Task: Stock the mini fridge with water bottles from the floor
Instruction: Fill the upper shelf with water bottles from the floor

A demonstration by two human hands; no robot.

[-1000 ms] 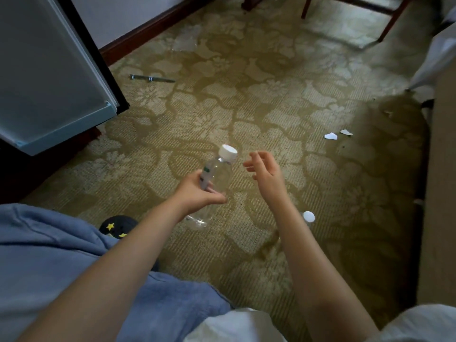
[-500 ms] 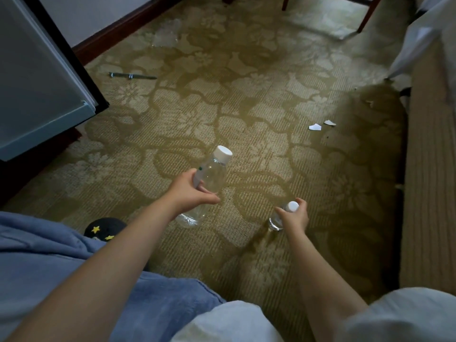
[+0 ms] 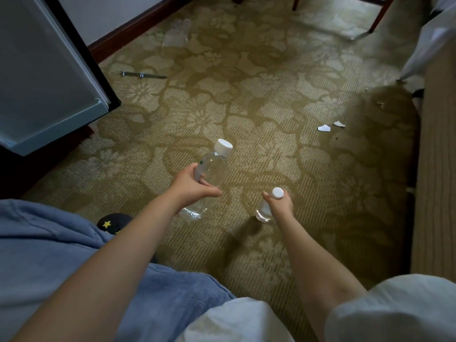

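One water bottle [image 3: 212, 170] is gripped round its middle by the left hand [image 3: 191, 186], a second bottle [image 3: 266, 208] clasped near its cap by the right hand [image 3: 281, 206] — presumably so both reach the open fridge door [image 3: 49, 77] together.

Fridge door [image 3: 47, 90] at far left, bottle 1 [image 3: 214, 169] left of bottle 2 [image 3: 263, 211], paper scraps [image 3: 324, 128] rightmost.

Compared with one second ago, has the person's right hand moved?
Yes. The right hand dropped toward the person, away from the white paper scraps, and now grips the small clear plastic bottle with a white cap.
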